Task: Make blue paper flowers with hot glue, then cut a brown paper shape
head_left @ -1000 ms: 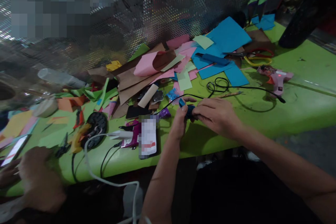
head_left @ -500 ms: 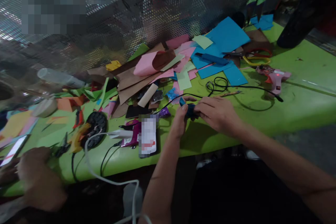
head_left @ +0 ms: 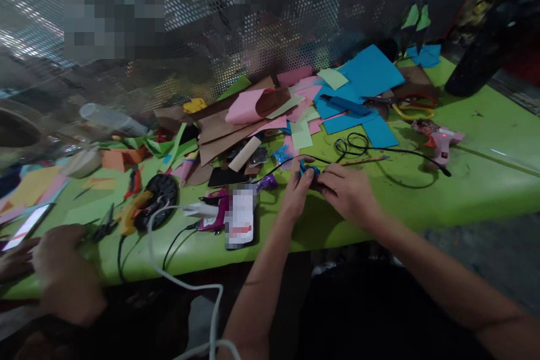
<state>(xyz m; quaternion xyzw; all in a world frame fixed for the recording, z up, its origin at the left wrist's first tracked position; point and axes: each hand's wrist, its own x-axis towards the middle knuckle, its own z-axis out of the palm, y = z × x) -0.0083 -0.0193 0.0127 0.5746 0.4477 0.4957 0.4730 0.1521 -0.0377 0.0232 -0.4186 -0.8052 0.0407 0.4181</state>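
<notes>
Between my two hands, just above the front part of the green table (head_left: pixel 392 194), is a small blue crumpled or folded piece (head_left: pixel 309 168); its exact kind is hard to tell. My left hand (head_left: pixel 297 187) grips it from the left, thumb in front and index finger behind. Fingers of my right hand (head_left: pixel 349 190) are pinched together at its right side, their tips partly hidden. A black cable (head_left: pixel 291 161) runs just behind the hands, and a pencil (head_left: pixel 365 161) lies beyond the right one.
A pink glue gun (head_left: pixel 442 143) with a lit red light lies right, near scissors (head_left: pixel 415 109) and a blue cutter (head_left: pixel 343 104). Coloured paper sheets (head_left: pixel 371 70) spread along the back. Left are a phone (head_left: pixel 240 219), a power strip (head_left: pixel 215 214) and another person's hand (head_left: pixel 63 259).
The camera view has shifted a little. My left fingers now cover more of the blue piece, which is turned differently. My right hand stays at its right side.
</notes>
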